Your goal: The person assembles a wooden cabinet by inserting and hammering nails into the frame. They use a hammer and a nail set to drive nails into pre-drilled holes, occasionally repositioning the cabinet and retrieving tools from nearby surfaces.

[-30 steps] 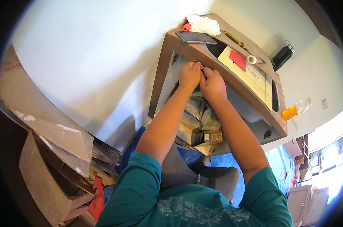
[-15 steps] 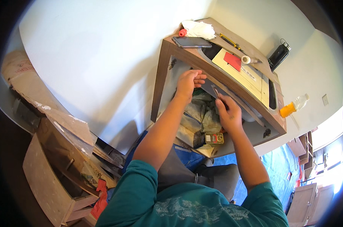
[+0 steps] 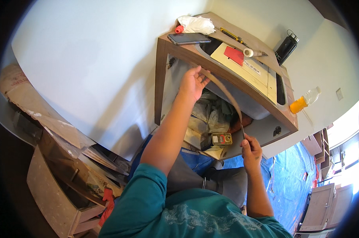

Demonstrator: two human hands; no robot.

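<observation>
A thin brown wood-like strip point(image 3: 227, 92) bows in front of the wooden cabinet's point(image 3: 231, 81) front edge. At its upper end my left hand point(image 3: 193, 84) pinches it between thumb and fingers. Lower down at the right, my right hand point(image 3: 251, 154) is closed on a slim dark tool point(image 3: 243, 130), whose tip meets the strip's lower end; its exact kind is unclear. Behind the strip, the open cabinet holds crumpled cloth or plastic point(image 3: 217, 115) and a dark rectangular can point(image 3: 217, 140).
On the cabinet top lie a phone point(image 3: 188, 38), white cloth point(image 3: 196, 25), a yellow cutter point(image 3: 233, 35), a red card point(image 3: 233, 55) and a tape roll point(image 3: 248, 52). A black bottle point(image 3: 286, 48) and orange drink bottle point(image 3: 305, 100) stand rightward. A wooden drawer point(image 3: 52, 190) sits at left.
My right hand has moved down and right, away from the cabinet's underside. The strip now bends outward between my hands. My left hand has closed on its upper end.
</observation>
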